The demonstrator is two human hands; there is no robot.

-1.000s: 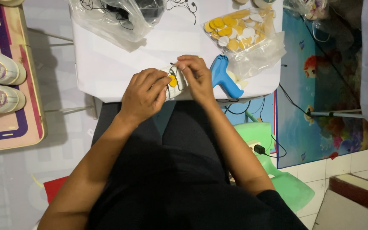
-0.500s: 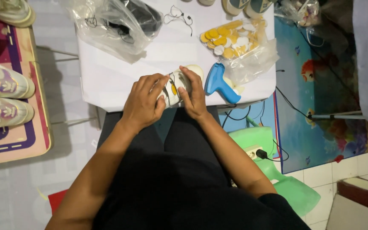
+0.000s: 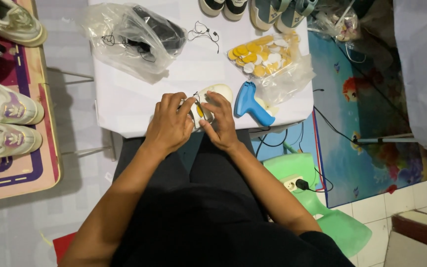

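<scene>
Both hands meet at the near edge of a small white table (image 3: 124, 99). My left hand (image 3: 170, 122) and my right hand (image 3: 219, 118) grip a white shoe (image 3: 216, 91) lying on its side, with a small yellow round tag (image 3: 200, 111) and a thin black string between the fingers. A blue tagging gun (image 3: 252, 103) lies just right of my right hand. Behind it sits a clear plastic bag of yellow and white round tags (image 3: 263, 57).
A clear bag with black strings (image 3: 134, 34) lies at the table's back left, a loose black string (image 3: 202, 32) beside it. Shoes stand along the far edge (image 3: 253, 10) and on a mat at left (image 3: 6, 106). A green plastic chair (image 3: 322, 207) with a power socket is at right.
The view has shifted so the table sits lower in frame. My hands have stayed on the shoe and tag, turning it slightly; more of the shoe's toe shows now.
</scene>
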